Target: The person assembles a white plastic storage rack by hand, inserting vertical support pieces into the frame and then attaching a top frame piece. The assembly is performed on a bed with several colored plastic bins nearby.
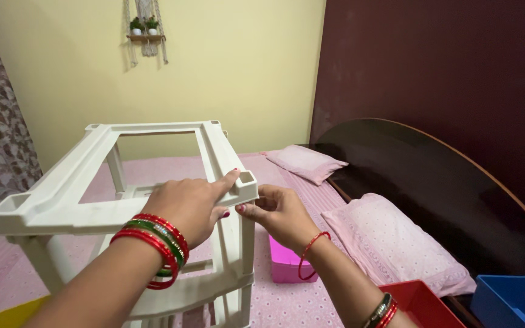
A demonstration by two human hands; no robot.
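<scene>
A cream plastic rack frame (68,182) stands on the bed in front of me, its open square top facing up. My left hand (189,206) rests palm down on the near right corner of the top frame, index finger stretched toward the corner socket. My right hand (277,212) grips the same corner from the right side and underneath, fingers curled against the edge. Red and green bangles circle both wrists.
A pink box (287,264) lies on the pink bedsheet by the frame. Two pink pillows (390,243) lean near the dark headboard (451,176). A red bin (420,304) and a blue bin (511,300) sit at lower right. A yellow item (7,316) shows at lower left.
</scene>
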